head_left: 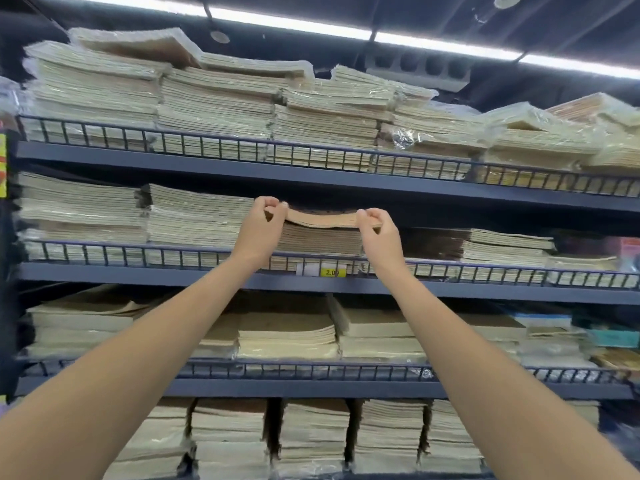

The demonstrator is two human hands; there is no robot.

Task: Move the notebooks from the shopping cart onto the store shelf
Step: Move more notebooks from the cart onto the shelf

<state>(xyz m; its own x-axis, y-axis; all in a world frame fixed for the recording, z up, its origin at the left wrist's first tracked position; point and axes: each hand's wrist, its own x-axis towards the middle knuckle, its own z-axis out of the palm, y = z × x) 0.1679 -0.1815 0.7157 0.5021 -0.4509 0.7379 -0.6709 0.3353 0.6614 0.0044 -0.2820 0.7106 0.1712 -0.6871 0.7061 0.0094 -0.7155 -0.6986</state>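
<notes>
Held notebooks: a thin bundle of tan, card-covered notebooks (322, 218) hangs between the two hands and sags in the middle. It is at the second tier from the top, about midway along that tier's front edge.
Left hand: the left hand (265, 226) is raised on an outstretched arm, with its fingers curled, and pinches the bundle's left end.
Right hand: the right hand (378, 233) pinches the right end, fingers curled tight round it.
Pile beneath: a stack of brown-edged notebooks (320, 241) stands directly under the bundle. I cannot tell whether the bundle touches the top of the stack or is just clear of it.
Shelf: the dark blue metal store shelf (207, 273) carries a black wire rail (138, 252) along its front edge, and the pile stands just behind that rail.
Price label: a small yellow price label (330, 272) is fixed to the front edge, right below the pile.
Left neighbours: plastic-wrapped packs of cream notebooks (197, 216) fill the tier towards its left end, rising about as high as the bundle.
Right neighbours: lower cream stacks (505, 251) lie towards the right end.
Other tiers: the top tier (214, 161) is heaped with wrapped packs, and the tiers below hold more stacks.
</notes>
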